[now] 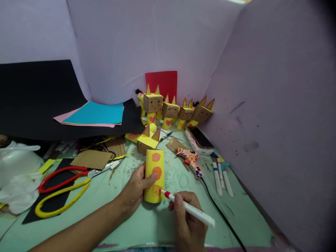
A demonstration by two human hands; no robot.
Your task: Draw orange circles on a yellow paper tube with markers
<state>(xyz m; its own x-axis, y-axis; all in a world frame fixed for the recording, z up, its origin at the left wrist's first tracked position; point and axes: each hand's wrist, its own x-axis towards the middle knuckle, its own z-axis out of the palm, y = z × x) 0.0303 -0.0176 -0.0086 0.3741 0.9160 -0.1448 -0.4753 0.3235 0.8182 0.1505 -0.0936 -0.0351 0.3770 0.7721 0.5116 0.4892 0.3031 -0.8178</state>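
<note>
A yellow paper tube (151, 159) with a column of orange-red spots stands near the middle of the table. My left hand (139, 187) is wrapped round its left side, the thumb lying across the front by the middle spot. In my right hand (190, 217) is a white marker (194, 211) with a red collar. Its tip touches the lowest spot on the tube. Just behind the tube sits a small cardboard box head (148, 142) with a yellow top and two pointed ears.
Several finished box-headed figures (172, 111) stand at the back before red card (165, 84). Large scissors (65, 185) and cardboard scraps (90, 159) lie left. A patterned glue gun (190, 159) with a black cord, a phone (200, 137) and white markers (222, 176) are right.
</note>
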